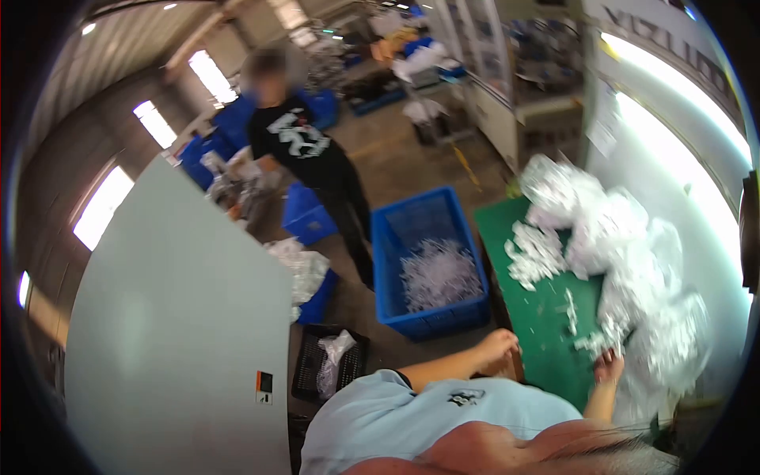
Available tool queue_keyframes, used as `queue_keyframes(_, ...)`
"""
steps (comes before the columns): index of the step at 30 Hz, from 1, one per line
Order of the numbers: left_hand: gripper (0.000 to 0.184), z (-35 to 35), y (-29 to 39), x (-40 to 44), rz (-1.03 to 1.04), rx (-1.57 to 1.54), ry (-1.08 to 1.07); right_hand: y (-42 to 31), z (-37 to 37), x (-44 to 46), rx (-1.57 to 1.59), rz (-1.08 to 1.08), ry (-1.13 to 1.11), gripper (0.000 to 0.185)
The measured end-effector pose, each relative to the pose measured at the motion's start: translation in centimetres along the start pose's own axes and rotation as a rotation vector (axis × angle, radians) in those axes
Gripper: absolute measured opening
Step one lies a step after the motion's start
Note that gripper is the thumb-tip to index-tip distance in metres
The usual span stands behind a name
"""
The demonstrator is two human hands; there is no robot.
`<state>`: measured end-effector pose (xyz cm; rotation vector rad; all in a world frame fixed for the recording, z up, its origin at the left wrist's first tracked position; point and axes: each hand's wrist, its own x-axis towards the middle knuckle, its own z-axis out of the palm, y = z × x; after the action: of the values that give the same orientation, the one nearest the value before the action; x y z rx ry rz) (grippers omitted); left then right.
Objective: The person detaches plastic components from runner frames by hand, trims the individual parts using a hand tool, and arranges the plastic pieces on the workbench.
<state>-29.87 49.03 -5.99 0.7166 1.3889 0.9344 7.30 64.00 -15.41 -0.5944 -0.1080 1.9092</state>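
My left hand (pixel 498 347) is at the near-left edge of the green tabletop (pixel 546 340), with its fingers curled in. What it holds, if anything, is too small to make out. My right hand (pixel 608 368) reaches over the table, its fingers closed on a small cluster of white plastic parts (pixel 611 336) beside the clear bags. Just left of that cluster lies a short row of white parts (pixel 571 312). Farther up the table is a loose pile of white parts (pixel 534 255).
Clear bags filled with white parts (pixel 608 229) line the table's right side. A blue crate (pixel 381 269) holding thin white pieces stands left of the table. Nearby are a black basket (pixel 305 368) and a grey cabinet (pixel 174 317). Another person (pixel 317 158) stands beyond the crate.
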Motion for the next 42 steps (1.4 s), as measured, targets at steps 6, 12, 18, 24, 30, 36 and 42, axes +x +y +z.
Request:
queue_keyframes(6,0.029,4.5,4.3,3.9,0.144,-0.063,-0.082,0.5,7.0,-1.6,-0.127,-0.002,0.14,0.006)
queue_keyframes(12,0.057,9.5,7.7,8.5,0.449,0.043,-0.322,1.5,15.1,-5.2,-0.103,0.05,0.081,0.008)
queue_keyframes(18,0.044,10.8,9.9,9.6,0.274,-0.119,-0.64,3.6,17.7,-6.2,-0.211,0.057,0.083,0.007)
queue_keyframes(24,0.022,10.1,11.1,9.5,0.135,-0.099,-0.643,5.7,17.6,-5.0,-0.268,0.068,0.115,0.019)
queue_keyframes(30,0.017,7.9,12.1,10.7,0.326,0.233,-0.575,6.1,20.3,-4.4,-0.233,0.029,0.151,0.036)
queue_keyframes(36,0.016,7.8,12.7,11.4,0.351,0.258,-0.597,6.1,19.3,-3.3,-0.276,-0.011,0.205,0.034)
queue_keyframes(42,0.019,7.5,11.0,13.6,0.375,0.039,-0.427,5.1,17.2,-3.1,-0.189,-0.08,0.07,0.024)
